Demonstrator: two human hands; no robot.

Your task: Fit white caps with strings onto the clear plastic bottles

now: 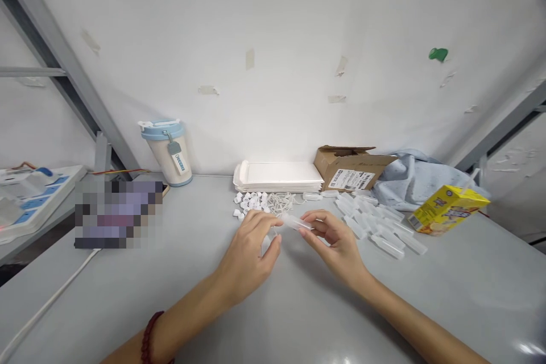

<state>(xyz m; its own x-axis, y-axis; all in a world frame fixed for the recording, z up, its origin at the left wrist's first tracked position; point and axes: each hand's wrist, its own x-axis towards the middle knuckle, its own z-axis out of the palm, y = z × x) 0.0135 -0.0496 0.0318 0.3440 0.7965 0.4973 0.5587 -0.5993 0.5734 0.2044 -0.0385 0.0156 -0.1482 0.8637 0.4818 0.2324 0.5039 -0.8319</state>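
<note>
My right hand [335, 243] grips a small translucent plastic bottle [297, 223] between thumb and fingers, its narrow end tilted up toward the left. Close to that end is my left hand [251, 250], its fingers curled and closed in a pinch. A small whitish piece shows between its thumb and fingers, too blurred to name. Behind the left hand lie loose white caps [251, 203] and a heap of thin white nozzle-like pieces [280, 201]. More translucent bottles [386, 233] are piled to the right of my right hand.
Along the wall stand a stack of white trays [279, 175], an open cardboard box [350, 169] and a blue cloth [413, 176]. A yellow box [447, 209] sits at right. At left are a tumbler [168, 153], a blurred-out phone [121, 215] with its cable [51, 301], and a power strip [40, 199].
</note>
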